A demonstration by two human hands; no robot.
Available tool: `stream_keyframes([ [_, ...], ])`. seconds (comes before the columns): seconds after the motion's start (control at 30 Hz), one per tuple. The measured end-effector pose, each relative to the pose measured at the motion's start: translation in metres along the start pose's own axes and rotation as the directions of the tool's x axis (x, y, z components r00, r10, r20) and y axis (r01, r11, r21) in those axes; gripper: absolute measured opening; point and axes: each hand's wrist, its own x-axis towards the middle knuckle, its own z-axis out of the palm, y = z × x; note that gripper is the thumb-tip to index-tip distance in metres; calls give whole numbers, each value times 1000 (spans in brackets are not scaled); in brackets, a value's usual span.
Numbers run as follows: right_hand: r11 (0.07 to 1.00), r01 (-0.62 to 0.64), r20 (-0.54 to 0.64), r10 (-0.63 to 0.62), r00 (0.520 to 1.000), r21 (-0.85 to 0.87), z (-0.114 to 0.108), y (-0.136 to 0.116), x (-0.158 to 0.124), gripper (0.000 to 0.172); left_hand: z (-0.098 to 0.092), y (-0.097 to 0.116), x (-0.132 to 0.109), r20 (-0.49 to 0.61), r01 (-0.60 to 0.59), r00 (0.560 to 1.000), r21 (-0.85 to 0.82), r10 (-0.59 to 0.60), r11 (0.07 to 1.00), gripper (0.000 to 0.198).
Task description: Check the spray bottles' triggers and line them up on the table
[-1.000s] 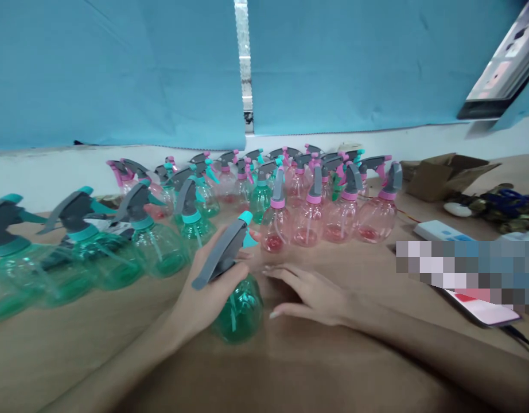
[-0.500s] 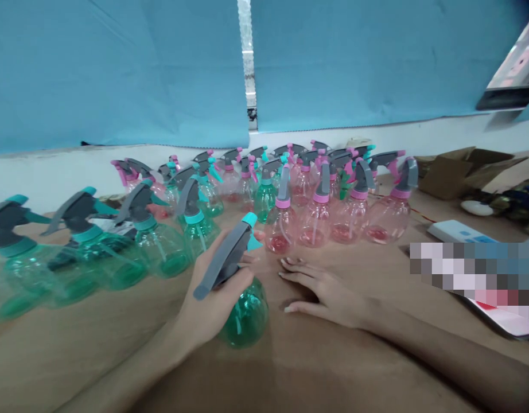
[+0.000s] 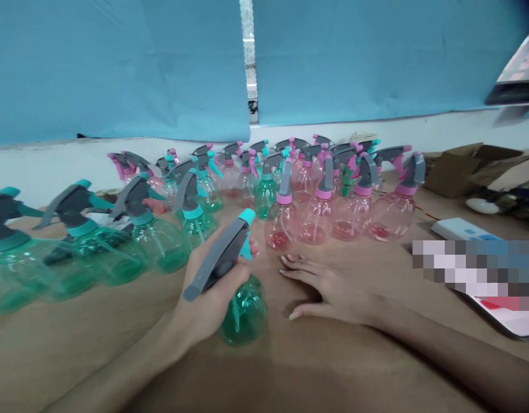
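Note:
My left hand (image 3: pixel 210 292) is wrapped round the neck of a green spray bottle (image 3: pixel 246 315) with a grey and turquoise trigger head. The bottle stands on the table, its nozzle pointing away to the right. My right hand (image 3: pixel 322 284) lies on the tabletop with fingers stretched out and holds nothing. Just beyond it stands a front row of pink spray bottles (image 3: pixel 315 221) with pink collars and grey heads. To the left of my left hand runs a row of green spray bottles (image 3: pixel 159 244).
More pink and green bottles (image 3: pixel 267 192) crowd the table's back, near the wall. On the right are an open cardboard box (image 3: pixel 456 169), a white and blue box (image 3: pixel 465 229) and a flat object (image 3: pixel 512 318), partly blurred out. Blue sheeting (image 3: pixel 354 63) covers the wall.
The view has shifted slightly. My left hand keeps its hold on the green spray bottle, whose head has turned or tilted a little. My right hand stays flat on the table.

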Motion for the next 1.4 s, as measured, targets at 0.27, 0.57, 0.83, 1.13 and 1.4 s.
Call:
stream_keyframes([
  [0.27,1000,7,9,-7,1000,-18,-1,0,0,75,1,-2,2,-15,66,998,26,-66,997,21],
  [0.57,999,-13,16,14,1000,-44,-3,-4,0,72,5,0,-1,-46,83,996,29,-81,996,19],
  [0.83,1000,6,-21,-6,1000,-5,0,-2,0,67,4,1,1,-80,71,995,103,-63,992,15],
  [1.13,1000,8,-25,-8,1000,-8,0,-1,-1,66,4,4,1,-87,66,995,134,-54,989,11],
  [1.4,1000,3,-1,-3,1000,-23,-1,-3,0,68,4,6,1,-72,79,995,112,-71,991,7],
])
